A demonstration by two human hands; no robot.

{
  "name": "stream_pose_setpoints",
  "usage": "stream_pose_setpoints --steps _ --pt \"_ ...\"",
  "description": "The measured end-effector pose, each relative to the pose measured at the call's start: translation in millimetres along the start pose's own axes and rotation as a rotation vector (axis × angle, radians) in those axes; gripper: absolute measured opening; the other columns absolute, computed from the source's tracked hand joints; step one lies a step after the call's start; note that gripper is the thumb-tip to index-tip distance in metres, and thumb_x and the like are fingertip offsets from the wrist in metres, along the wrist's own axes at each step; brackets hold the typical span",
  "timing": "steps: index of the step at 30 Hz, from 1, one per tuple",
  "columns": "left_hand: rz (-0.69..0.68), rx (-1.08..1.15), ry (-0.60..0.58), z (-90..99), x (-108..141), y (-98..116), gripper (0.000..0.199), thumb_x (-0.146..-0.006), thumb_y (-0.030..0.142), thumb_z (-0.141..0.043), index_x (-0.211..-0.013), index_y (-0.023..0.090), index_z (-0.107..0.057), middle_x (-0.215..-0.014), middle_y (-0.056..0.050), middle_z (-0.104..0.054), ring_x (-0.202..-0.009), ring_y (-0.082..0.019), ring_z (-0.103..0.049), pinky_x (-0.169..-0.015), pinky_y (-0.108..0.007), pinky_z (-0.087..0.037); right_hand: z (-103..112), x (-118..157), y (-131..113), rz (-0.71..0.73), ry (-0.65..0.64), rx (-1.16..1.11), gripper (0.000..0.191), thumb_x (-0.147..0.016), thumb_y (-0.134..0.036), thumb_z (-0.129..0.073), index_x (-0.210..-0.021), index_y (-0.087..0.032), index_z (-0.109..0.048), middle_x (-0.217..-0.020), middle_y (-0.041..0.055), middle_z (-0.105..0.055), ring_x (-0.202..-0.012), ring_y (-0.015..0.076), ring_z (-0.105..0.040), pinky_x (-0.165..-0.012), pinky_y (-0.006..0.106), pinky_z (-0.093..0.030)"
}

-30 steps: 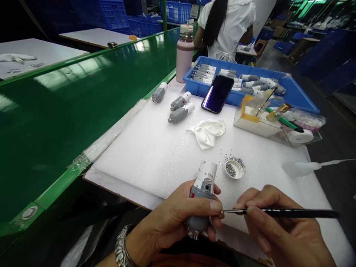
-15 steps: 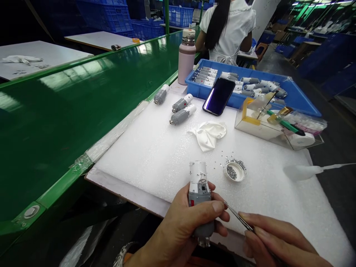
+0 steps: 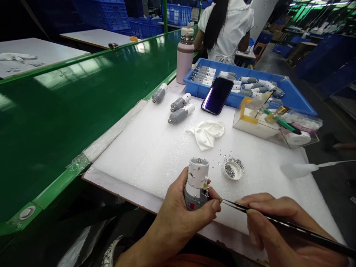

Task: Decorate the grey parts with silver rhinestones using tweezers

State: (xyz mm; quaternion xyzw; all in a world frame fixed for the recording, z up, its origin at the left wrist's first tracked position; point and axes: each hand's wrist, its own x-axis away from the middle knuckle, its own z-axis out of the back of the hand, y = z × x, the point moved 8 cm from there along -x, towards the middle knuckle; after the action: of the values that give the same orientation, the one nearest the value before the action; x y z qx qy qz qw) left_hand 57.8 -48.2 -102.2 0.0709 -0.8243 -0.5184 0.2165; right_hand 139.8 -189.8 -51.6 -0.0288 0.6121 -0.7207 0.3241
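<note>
White-and-grey cylindrical part sits gripped in the curled left hand, its underside hidden by fingers. Right hand pinches black tweezers, tips just beside the left fingers. Beyond lie a metal cap of rhinestones and a foam sheet.

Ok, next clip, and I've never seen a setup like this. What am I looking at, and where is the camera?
There's no machine here: these are a person's two bare hands, filmed by one camera worn on the head, looking forward and down. The left hand holds a gray and white part, and the right hand holds fine tweezers, their tips just beside it. On the white foam sheet lie three more such parts, a crumpled white cloth and a small cap of tiny silver bits. Beyond is a blue tray of similar parts.
</note>
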Motion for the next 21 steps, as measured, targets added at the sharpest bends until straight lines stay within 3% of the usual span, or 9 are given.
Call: stream_pose_setpoints --steps 11,21 --pt "0.026 -0.048 -0.023 3.7 -3 -5 0.027 -0.082 0.030 -0.075 -0.095 0.019 -0.055 -0.082 0.003 -0.065 -0.069 -0.008 -0.056 -0.063 -0.020 -0.045 -6 -3 4 -0.016 -0.152 -0.003 0.009 -0.088 -0.014 -0.066 -0.090 -0.023 -0.064 -0.086 0.0013 -0.067 -0.043 0.0060 -0.056 -0.037 0.014 -0.045" --pt "0.029 -0.044 -0.048 3.0 -2 -7 0.025 -0.082 0.028 -0.074 -0.094 0.019 -0.054 -0.081 0.004 -0.063 -0.067 -0.007 -0.054 -0.061 -0.017 -0.044 -4 -4 15 -0.167 -0.100 -0.083 0.005 -0.087 -0.021 -0.069 -0.083 -0.023 -0.065 -0.082 0.0013 -0.069 -0.038 0.0056 -0.052 -0.034 0.014 -0.042"
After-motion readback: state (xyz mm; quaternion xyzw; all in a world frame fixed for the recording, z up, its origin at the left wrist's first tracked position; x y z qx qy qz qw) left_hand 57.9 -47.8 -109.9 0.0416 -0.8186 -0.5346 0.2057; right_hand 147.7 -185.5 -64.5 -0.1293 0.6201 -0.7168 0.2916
